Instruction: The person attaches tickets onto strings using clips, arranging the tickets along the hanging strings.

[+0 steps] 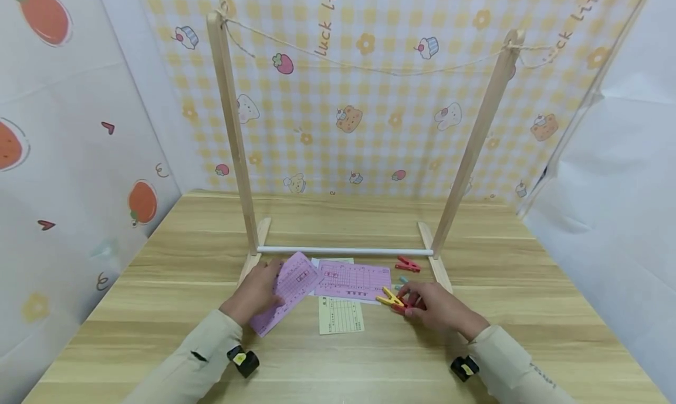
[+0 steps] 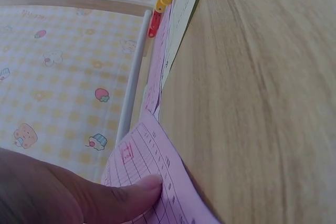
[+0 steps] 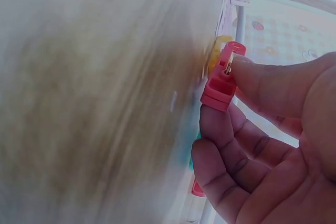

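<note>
Between thumb and fingers, my left hand holds a pink printed slip at a slant, its thumb flat on the print in the left wrist view. My right hand pinches a red clothespin between thumb and fingertips. Right beside that clothespin lies a yellow clothespin, overlapping the edge of a second pink slip. A pale yellow form sticks out from under this slip. Partly behind the right fingers is a teal clothespin, and another red clothespin lies farther back.
A wooden frame stands behind the papers, with a left post, a right post and a white bottom rod. A thin string sags between the post tops. Patterned cloth hangs behind the wooden table.
</note>
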Tool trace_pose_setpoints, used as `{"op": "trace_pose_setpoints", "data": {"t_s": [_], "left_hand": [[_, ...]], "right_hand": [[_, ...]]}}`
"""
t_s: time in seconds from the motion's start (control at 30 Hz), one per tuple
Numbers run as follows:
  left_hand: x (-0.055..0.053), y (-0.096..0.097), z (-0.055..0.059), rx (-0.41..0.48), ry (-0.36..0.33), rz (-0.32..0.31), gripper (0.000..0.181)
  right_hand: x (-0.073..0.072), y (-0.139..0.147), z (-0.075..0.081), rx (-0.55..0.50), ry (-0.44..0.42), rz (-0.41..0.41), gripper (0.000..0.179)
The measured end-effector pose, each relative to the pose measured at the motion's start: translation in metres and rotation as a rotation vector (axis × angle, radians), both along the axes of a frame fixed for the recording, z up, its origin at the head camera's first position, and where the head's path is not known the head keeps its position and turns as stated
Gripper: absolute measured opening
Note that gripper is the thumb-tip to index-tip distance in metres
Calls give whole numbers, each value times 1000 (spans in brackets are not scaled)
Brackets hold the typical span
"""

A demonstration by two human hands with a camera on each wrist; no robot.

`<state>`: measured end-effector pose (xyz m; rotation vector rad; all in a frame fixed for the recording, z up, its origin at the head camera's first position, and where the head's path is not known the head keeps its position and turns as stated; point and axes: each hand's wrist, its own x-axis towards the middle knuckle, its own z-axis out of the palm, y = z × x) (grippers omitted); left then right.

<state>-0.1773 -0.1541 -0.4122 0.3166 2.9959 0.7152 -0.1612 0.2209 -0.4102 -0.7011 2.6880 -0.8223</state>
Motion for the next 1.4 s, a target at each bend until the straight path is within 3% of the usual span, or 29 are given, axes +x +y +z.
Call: {"op": "trace_pose_setpoints", "data": {"t_s": [0.17, 0.4, 0.57, 0.8, 1.13, 1.27, 1.4], "left_hand": [[-1, 1, -1, 20, 19, 1, 74], [-4, 2, -2, 53, 69, -14, 56], [-6, 1, 1, 65, 90, -5, 48], [-6, 1, 7, 113, 171, -38, 29], [-8, -2, 11, 196, 178, -7, 20], [-11, -4, 18, 208, 200, 8, 18], [-11, -4, 25, 225, 177, 29, 16]], "right_hand": [[-1, 1, 3, -6, 6, 1, 23], [-4, 3, 6, -14, 38, 22, 20], [-7, 2, 10, -14, 56, 12, 19], [-11, 0, 13, -30, 101, 18, 15], [-12, -6, 14, -38, 144, 11, 10], [-14, -6, 19, -50, 181, 20, 8], [-17, -7, 24, -70, 182, 24, 3]]}}
